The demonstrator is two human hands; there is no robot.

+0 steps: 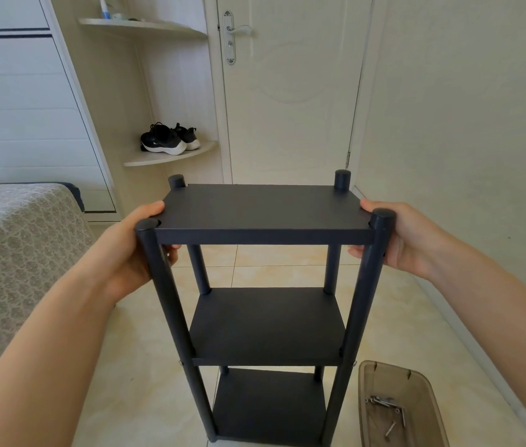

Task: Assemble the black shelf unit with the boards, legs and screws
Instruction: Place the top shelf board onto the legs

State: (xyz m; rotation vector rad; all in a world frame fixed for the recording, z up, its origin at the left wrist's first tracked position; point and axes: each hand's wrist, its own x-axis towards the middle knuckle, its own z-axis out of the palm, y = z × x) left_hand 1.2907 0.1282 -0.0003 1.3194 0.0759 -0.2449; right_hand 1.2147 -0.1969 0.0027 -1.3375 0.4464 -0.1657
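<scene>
Bottom R, nearest: translucent brown plastic tray (381, 379) on the beige tiled floor (126, 382), loose metal screws (384, 402) lying in it, just beside the black three-tier shelf unit (265, 327). Unit is upright, centre frame, 3 boards fixed btwn 4 round black legs (165, 301). Left hand (132, 250) grips the flat black top board (265, 208) at its L end, thumb on top, fingers curled under. Right hand (407, 240) does same at R end. L of unit: bed w/ grey patterned cover (13, 253). Farther back: black-and-white sneakers (169, 139) on a curved cream corner shelf (171, 158), closed cream door (290, 91) beside it.
</scene>
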